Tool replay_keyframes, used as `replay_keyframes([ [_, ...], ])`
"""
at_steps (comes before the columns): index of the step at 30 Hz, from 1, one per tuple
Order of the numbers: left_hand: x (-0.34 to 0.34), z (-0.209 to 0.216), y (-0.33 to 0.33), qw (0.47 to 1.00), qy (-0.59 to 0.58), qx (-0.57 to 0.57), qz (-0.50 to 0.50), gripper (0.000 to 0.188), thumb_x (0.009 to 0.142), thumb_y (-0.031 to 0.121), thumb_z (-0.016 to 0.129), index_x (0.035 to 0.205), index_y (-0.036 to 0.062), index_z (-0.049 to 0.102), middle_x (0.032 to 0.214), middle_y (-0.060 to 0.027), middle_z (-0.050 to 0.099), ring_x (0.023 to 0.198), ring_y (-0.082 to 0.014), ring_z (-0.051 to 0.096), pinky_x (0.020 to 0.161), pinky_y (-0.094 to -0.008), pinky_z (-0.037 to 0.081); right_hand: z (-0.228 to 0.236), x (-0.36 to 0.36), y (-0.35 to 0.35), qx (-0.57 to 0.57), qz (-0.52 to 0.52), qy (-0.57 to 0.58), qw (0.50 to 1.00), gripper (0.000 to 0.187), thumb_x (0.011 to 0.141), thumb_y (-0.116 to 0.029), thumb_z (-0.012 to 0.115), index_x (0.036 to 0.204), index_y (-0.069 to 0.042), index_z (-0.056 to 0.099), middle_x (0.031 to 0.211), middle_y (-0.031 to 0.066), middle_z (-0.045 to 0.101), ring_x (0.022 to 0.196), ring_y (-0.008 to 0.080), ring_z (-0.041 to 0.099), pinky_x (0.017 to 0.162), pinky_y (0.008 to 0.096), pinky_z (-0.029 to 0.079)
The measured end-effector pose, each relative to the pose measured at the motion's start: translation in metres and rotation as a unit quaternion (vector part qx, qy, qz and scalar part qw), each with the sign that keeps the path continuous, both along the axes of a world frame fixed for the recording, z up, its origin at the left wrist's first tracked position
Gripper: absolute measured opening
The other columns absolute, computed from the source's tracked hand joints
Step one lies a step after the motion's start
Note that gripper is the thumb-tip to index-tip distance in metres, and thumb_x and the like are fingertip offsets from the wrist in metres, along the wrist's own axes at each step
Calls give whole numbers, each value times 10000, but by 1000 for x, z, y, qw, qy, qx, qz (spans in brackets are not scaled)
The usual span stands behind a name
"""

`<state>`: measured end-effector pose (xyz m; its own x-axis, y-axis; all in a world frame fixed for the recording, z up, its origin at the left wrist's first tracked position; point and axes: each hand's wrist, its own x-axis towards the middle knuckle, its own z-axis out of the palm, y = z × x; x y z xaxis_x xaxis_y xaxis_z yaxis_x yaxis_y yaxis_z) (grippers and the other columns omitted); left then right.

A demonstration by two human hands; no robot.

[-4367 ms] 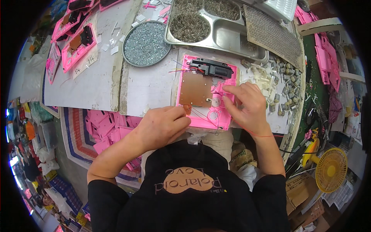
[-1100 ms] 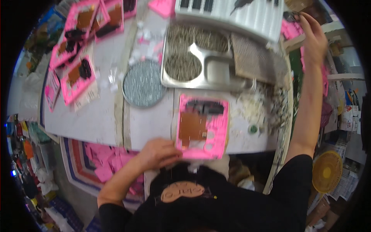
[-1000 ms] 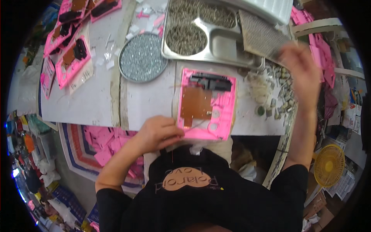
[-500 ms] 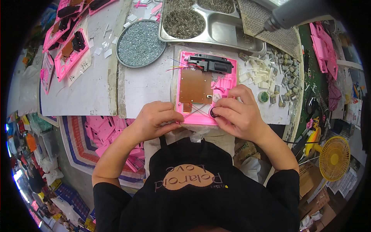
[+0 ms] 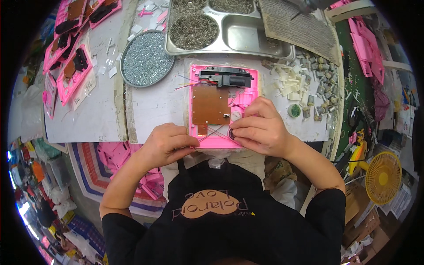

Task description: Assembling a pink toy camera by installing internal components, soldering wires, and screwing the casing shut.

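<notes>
A pink plastic housing [image 5: 250, 91] lies in front of me with a brown circuit board [image 5: 211, 106] inside. A black mechanism [image 5: 225, 77] spans its far end, with thin coloured wires sticking out to the left. My left hand [image 5: 171, 142] pinches the near left corner of the housing; whether a wire is also between its fingertips cannot be made out. With fingertips closed, my right hand [image 5: 261, 128] grips a small dark round part [image 5: 231, 134] at the housing's near right. Thin wires [image 5: 215, 132] cross the gap below the board, between my two hands.
A round dish of screws [image 5: 148, 58] and a metal tray [image 5: 243, 34] of small springs stand behind. White plastic pieces [image 5: 289, 84] and small metal motors [image 5: 326, 88] lie right. Assembled pink housings [image 5: 75, 73] are far left; more fill a striped bag [image 5: 90, 176] below. A yellow fan [image 5: 383, 178] stands right.
The whole view has shifted, so the bench and housing appear a little further left and lower. Both hands keep nearly the same places on the housing.
</notes>
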<state>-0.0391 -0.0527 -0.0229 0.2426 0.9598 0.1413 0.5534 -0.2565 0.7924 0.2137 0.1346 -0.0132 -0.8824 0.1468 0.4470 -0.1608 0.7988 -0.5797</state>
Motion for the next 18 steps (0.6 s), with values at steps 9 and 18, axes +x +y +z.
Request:
replay_keyframes([
  [9,-22,60,24,966,-24,-245,-84,349,818,187,788,1144,87,716,799,-75,625,703,-235,615,656,-370,491,40,23,70,128,-159,-187,961,259,688,-110,782,937,-89,711,1023,37,646,1018,280,555,881,415,472],
  [18,-23,36,237,928,303,199,88,218,914,214,680,1053,47,692,999,-116,653,971,-299,645,835,-407,518,39,22,77,212,-182,-173,944,260,695,-129,747,923,-72,634,989,67,617,1019,288,564,923,437,438],
])
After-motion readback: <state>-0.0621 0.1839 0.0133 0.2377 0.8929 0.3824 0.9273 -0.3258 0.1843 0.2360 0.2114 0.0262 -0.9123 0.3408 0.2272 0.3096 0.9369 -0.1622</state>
